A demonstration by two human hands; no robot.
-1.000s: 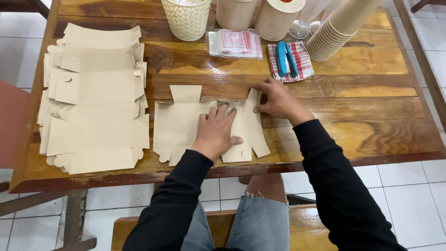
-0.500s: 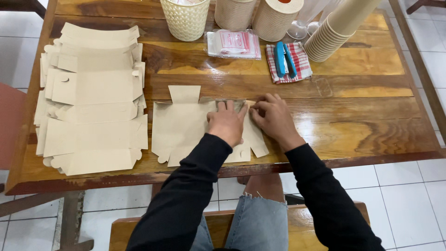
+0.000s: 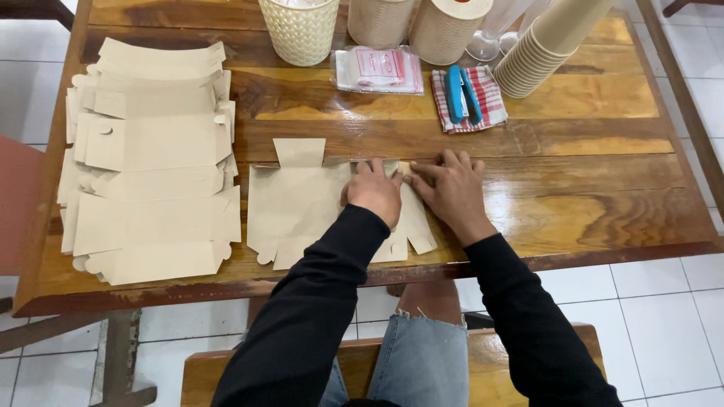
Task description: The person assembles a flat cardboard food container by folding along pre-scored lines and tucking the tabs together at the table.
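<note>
A flat brown cardboard box blank point(image 3: 298, 202) lies on the wooden table point(image 3: 588, 196) in front of me. My left hand point(image 3: 375, 191) presses down on its right part, fingers curled near the top edge. My right hand point(image 3: 450, 190) rests beside it on the blank's right end, fingertips touching the cardboard's upper corner. Both hands sit close together. A stack of the same flat box blanks point(image 3: 151, 162) lies at the left of the table.
At the back stand a cream woven basket point(image 3: 300, 30), two paper rolls point(image 3: 445, 29), a tilted stack of paper cups point(image 3: 547, 47), a plastic packet point(image 3: 379, 70) and a blue stapler point(image 3: 462, 94) on a checked cloth. A wooden bench point(image 3: 226, 373) is under me.
My left hand slid right and up along the blank. My right hand drew in from the right edge, so both now meet at the blank's upper right.
</note>
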